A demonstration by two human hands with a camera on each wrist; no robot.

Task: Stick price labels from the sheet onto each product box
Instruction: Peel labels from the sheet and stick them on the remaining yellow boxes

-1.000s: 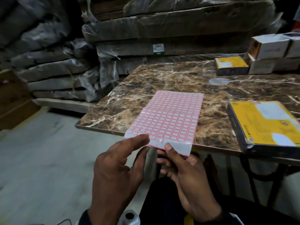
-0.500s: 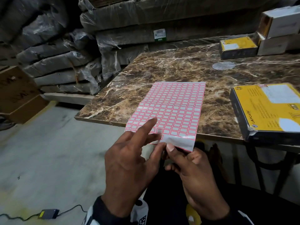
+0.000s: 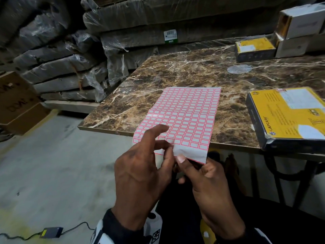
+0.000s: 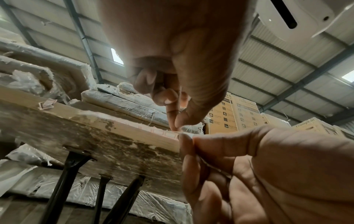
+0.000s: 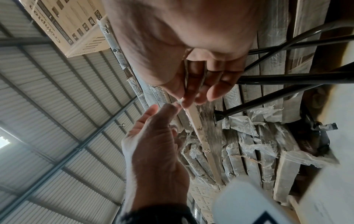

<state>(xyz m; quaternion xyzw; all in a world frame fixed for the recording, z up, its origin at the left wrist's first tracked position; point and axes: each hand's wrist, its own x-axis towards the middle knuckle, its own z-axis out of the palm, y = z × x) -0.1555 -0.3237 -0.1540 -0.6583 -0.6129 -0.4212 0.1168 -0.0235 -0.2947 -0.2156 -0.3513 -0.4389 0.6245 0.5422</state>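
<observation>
A sheet of red-bordered price labels [image 3: 190, 117] lies half on the marble table [image 3: 175, 71], its near end hanging over the front edge. My right hand [image 3: 182, 160] holds that blank near end, thumb on top and fingers beneath. My left hand [image 3: 168, 147] pinches a label at the sheet's near-left corner with thumb and middle finger, index finger stretched over the sheet. The left wrist view shows the pinch [image 4: 177, 128] at the sheet edge [image 4: 164, 133]. A yellow product box [image 3: 288, 118] lies to the right, and another yellow box [image 3: 255, 48] sits further back.
White boxes [image 3: 302, 22] are stacked at the table's far right corner. Plastic-wrapped flat cartons [image 3: 70, 71] are piled behind and to the left. A brown carton [image 3: 17, 103] and a power adapter with cable [image 3: 51, 232] lie on the floor. Black table legs [image 3: 274, 173] stand under the right side.
My left hand has moved up onto the sheet's near corner and its thumb and finger have closed on a label. The right hand keeps its hold on the sheet.
</observation>
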